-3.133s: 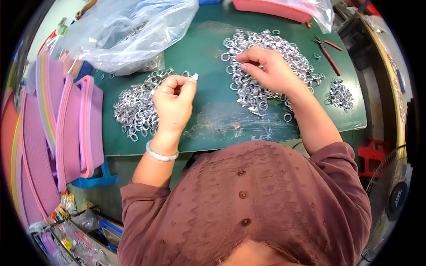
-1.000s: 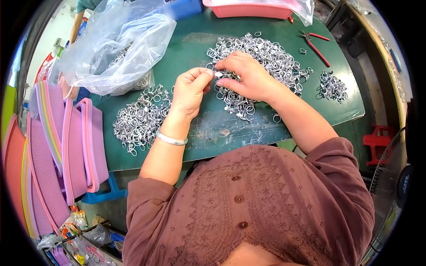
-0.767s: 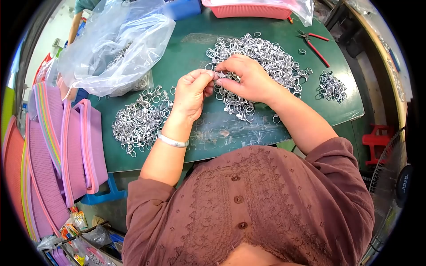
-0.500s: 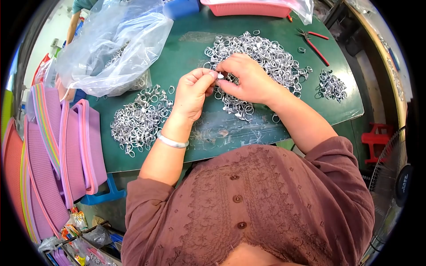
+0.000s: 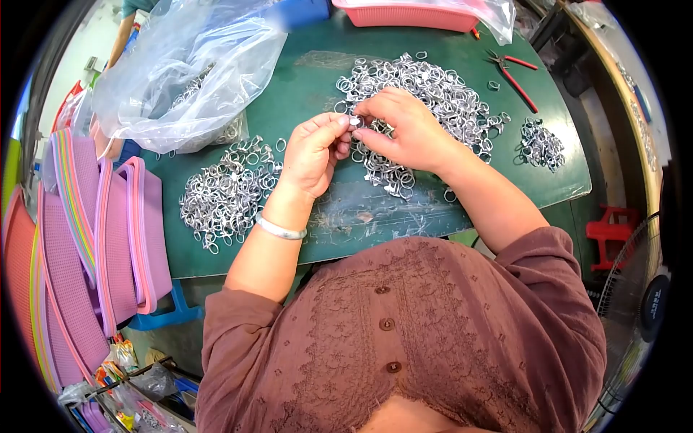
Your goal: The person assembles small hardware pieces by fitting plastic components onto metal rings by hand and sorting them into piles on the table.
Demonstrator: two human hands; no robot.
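Left grip (image 5: 312, 151) pinches a small silvery piece (image 5: 354, 122), right grip (image 5: 404, 131) parted beside it, bare table (image 5: 361, 222) along the near edge.

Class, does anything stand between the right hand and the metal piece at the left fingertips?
Nothing visible does. The right hand is right beside the metal piece in the left hand; whether it touches is too small to tell.

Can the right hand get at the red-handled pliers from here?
Probably yes: only loose rings and bare tabletop lie between the right hand and the pliers, with nothing standing in the way.
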